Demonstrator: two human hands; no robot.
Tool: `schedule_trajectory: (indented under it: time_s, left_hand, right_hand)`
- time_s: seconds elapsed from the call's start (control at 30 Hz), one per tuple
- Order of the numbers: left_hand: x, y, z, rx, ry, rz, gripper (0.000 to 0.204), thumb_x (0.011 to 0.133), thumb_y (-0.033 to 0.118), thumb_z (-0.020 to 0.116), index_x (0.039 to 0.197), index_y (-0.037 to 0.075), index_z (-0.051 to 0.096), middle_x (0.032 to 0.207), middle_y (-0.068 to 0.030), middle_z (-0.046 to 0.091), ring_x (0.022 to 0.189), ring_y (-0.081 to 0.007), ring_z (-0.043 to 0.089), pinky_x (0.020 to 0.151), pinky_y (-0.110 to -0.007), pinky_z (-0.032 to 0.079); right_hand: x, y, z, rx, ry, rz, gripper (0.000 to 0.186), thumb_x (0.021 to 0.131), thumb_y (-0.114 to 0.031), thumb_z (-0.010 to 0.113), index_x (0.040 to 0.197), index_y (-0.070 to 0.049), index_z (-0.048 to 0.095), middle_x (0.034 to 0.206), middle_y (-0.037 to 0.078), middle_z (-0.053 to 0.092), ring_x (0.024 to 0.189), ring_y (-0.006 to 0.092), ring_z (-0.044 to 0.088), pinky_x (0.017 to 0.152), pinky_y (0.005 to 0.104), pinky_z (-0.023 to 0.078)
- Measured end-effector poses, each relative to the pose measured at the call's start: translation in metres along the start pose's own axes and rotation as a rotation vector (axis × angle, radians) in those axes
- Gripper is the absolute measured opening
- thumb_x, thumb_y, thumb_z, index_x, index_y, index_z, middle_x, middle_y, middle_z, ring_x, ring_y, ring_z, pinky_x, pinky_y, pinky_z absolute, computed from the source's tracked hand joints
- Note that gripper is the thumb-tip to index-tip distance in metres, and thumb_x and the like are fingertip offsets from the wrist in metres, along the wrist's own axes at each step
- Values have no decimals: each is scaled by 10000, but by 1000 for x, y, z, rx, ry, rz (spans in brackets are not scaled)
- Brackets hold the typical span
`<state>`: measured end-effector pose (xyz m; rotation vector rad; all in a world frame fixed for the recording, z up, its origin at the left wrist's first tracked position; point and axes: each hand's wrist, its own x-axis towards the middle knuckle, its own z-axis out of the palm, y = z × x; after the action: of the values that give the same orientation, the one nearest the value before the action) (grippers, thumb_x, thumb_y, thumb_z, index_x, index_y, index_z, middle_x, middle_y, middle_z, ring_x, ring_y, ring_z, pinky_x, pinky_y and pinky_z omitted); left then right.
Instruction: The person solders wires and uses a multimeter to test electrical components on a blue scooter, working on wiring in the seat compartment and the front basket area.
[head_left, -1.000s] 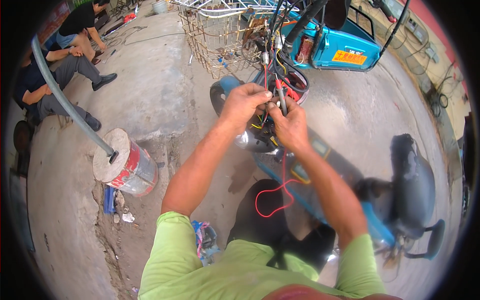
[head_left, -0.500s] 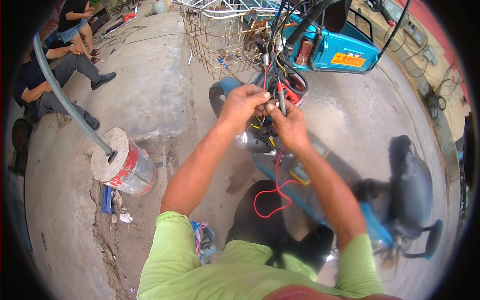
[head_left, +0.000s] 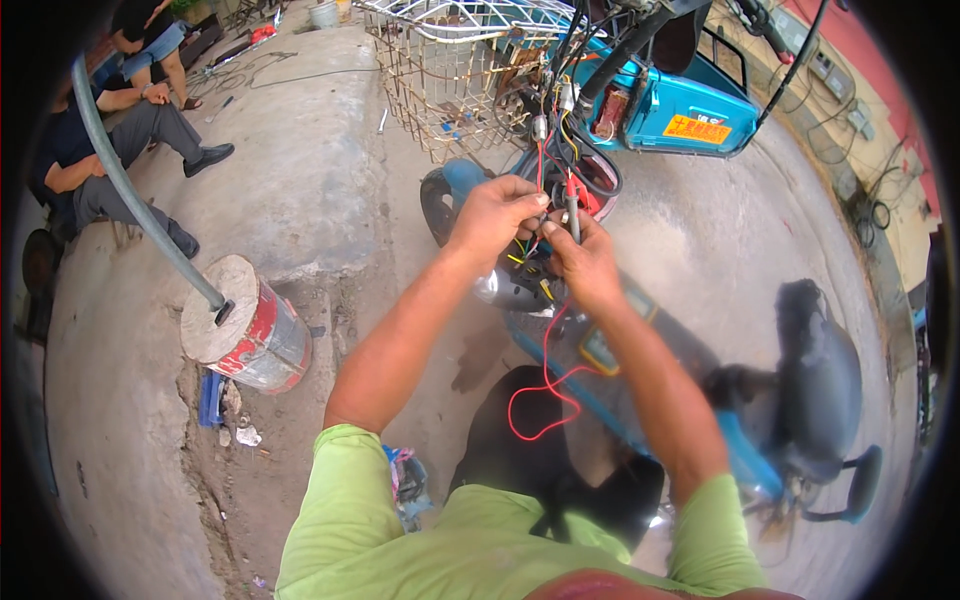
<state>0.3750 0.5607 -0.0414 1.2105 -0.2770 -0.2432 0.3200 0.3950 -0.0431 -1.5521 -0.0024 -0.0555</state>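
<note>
I have my left hand pinched on thin wires that hang from a bundle at the front of an electric scooter. My right hand grips a grey-and-red probe upright, with thumb and finger close to my left fingertips; the exact point between them is hidden. Loose yellow and black connectors hang just below. A yellow-edged meter lies on the footboard, with a red lead looping down from it.
Ahead are a rusty wire basket and a turquoise vehicle box. At left stands a concrete-filled bucket with a bent pipe. Beyond it two people sit. Cables hang along the right wall; a wrench lies on the ground.
Both my hands have shifted slightly right and down, still close together on the wires and probe. The farther person at upper left has moved from bending down to a more upright position.
</note>
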Motion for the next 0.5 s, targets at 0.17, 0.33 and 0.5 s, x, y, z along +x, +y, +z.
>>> schedule_trajectory:
  time_s: [0.17, 0.33, 0.5]
  left_hand:
    - [8, 8, 13, 69, 50, 19, 147, 963, 185, 755, 1002, 48, 722, 849, 6, 691, 704, -76, 610, 634, -229, 483]
    - [7, 7, 12, 127, -86, 48, 152, 950, 193, 770, 951, 49, 721, 835, 12, 675, 712, -71, 597, 655, -239, 487]
    - [4, 1, 3, 97, -81, 20, 143, 970, 189, 745, 975, 49, 712, 840, 7, 677, 711, -80, 613, 664, -246, 502]
  right_hand:
    - [0, -1, -14, 15, -21, -41, 206, 991, -191, 681, 1124, -42, 629, 861, -22, 624, 634, 42, 492, 541, 236, 392]
    - [-4, -9, -15, 42, -1, -27, 217, 983, -193, 697, 1129, -40, 649, 873, -30, 628, 641, 35, 486, 544, 230, 382]
    - [-3, -9, -19, 14, -37, -5, 252, 941, -155, 750, 1131, -16, 662, 886, -15, 647, 687, 49, 535, 590, 236, 420]
